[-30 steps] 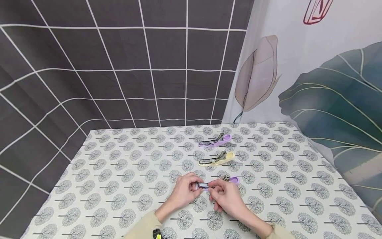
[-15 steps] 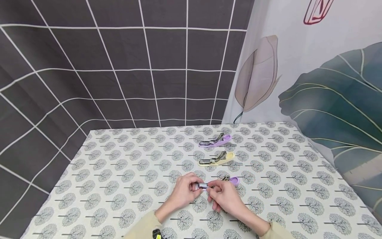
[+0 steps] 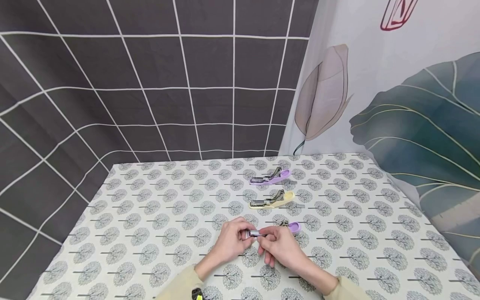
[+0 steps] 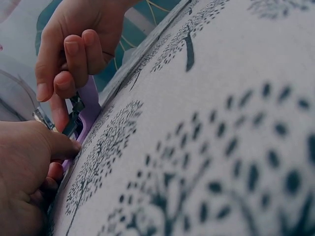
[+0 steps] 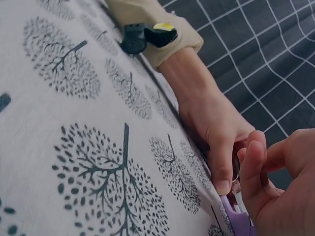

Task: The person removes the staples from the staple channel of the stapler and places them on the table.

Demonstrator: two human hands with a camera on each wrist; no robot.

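An opened purple stapler [image 3: 295,227] lies on the table nearest the person, its metal staple tray [image 3: 254,233] showing between the hands. My left hand [image 3: 233,238] grips its left end with thumb and fingers. Thumb and index finger of my right hand [image 3: 282,246] pinch a small dark strip at the tray, seemingly a strip of staples, mostly hidden by the fingertips. In the left wrist view, the purple body [image 4: 89,105] shows between both hands. The right wrist view has the left hand [image 5: 216,132] holding the purple body [image 5: 239,220] too.
Farther back lie an opened yellow stapler [image 3: 275,201] and another opened purple stapler [image 3: 271,178]. Small grey strips lie by their right ends, one strip [image 3: 300,205] beside the yellow one. A dark checked curtain [image 3: 157,83] hangs behind the table.
My right hand has shifted slightly left along the staple tray, so less of the tray shows between the hands. My left hand keeps its hold in place.
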